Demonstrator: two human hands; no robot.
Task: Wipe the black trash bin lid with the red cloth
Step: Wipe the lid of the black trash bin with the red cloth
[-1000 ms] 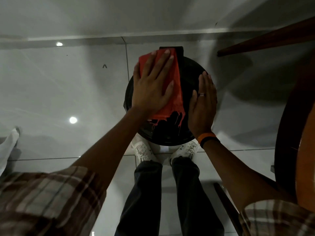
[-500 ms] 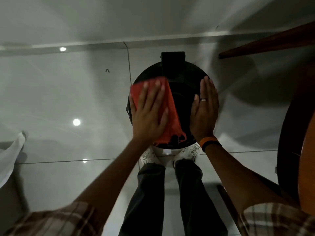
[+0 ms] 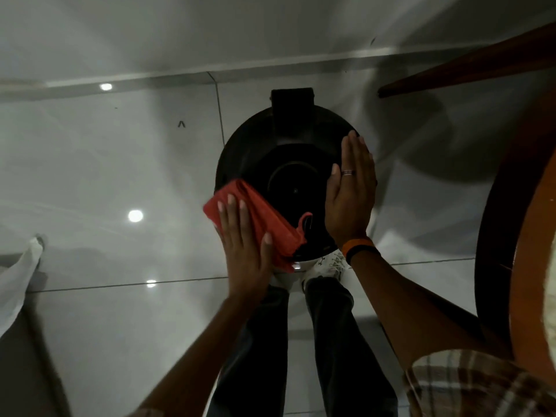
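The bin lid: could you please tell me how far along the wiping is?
Partly done. The left hand presses the red cloth flat on the lid's near-left edge, while the right hand rests flat on its right side. How clean the lid is cannot be judged. The area under the right hand is left.

The red cloth [image 3: 264, 224] looks soft and woven. The black lid [image 3: 288, 152] is smooth plastic with a dull sheen. The floor [image 3: 120, 176] tiles are glossy.

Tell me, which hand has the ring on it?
The right hand, flat on the black trash bin lid; the left hand presses the red cloth.
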